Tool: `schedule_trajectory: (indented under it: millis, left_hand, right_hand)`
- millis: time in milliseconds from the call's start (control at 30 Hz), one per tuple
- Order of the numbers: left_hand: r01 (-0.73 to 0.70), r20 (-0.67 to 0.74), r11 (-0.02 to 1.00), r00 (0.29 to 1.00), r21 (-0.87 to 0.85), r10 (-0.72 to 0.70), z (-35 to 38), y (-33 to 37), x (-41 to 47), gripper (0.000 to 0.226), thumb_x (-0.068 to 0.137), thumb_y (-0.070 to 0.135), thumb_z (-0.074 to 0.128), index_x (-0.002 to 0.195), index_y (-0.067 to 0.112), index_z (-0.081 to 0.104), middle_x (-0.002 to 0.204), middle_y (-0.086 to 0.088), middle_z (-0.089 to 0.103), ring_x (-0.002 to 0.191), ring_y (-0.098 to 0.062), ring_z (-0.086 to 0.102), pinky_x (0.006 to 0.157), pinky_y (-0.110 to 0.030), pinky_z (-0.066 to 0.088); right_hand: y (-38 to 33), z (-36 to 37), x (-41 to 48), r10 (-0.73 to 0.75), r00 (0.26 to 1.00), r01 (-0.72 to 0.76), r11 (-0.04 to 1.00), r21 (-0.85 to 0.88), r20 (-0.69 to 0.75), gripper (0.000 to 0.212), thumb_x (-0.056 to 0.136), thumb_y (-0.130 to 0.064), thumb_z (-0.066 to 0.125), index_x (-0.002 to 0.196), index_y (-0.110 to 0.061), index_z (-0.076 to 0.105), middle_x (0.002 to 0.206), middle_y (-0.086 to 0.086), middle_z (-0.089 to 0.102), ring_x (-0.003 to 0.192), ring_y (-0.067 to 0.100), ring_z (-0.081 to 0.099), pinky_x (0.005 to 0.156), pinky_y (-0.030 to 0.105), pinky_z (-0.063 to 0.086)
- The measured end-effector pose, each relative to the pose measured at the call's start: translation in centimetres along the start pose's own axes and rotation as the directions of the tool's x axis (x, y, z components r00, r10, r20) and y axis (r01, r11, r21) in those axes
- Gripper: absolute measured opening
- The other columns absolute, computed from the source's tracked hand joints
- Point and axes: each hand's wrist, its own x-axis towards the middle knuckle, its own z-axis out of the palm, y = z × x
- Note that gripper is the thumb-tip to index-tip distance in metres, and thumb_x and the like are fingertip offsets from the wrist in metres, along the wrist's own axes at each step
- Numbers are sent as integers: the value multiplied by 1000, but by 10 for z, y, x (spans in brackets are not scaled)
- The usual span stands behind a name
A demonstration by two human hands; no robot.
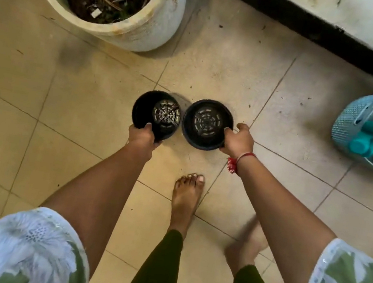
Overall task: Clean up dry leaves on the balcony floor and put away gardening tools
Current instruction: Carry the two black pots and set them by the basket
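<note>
I hold two small empty black plastic pots side by side above the tiled floor. My left hand point(142, 136) grips the near rim of the left black pot point(147, 105), which tilts so its slotted bottom shows. My right hand point(238, 140) grips the right rim of the right black pot point(204, 122), which faces up at me. The two pots almost touch. A few small dry leaf bits point(220, 26) lie scattered on the tiles.
A big white planter point(160, 22) with soil and a green plant stands at the far left. A light blue basket point(355, 119) with teal-handled tools and an orange item sits at the right. A white wall with a black base point(319, 37) runs along the top right. My bare feet point(186, 197) are below the pots.
</note>
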Motion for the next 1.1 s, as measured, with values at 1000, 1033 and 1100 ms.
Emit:
schedule_trajectory:
  millis: [1000,1033,1100]
  left_hand:
    - [-204,204,979,959,25,195,144,84,-42,47,91,-12,39,133,7,44,138,-20,43,120,-40,49,57,-30,58]
    - [-210,212,977,957,37,198,146,83,-42,47,91,-12,40,133,8,45,137,-20,44,120,-40,50,53,-29,58]
    - [-226,224,972,952,59,208,149,84,-41,47,91,-11,40,133,8,45,137,-20,45,119,-38,52,52,-28,58]
  right_hand:
    - [-47,-134,75,100,988,-13,809,588,-116,30,90,7,38,107,-17,47,115,9,50,95,28,58,66,36,58]
    - [-46,-135,75,96,989,-13,812,584,-112,30,90,7,38,107,-16,47,116,9,51,94,28,58,67,36,58]
    - [-44,-136,77,92,991,-21,833,552,-101,31,90,5,39,109,-16,49,118,10,53,94,27,60,68,37,59]
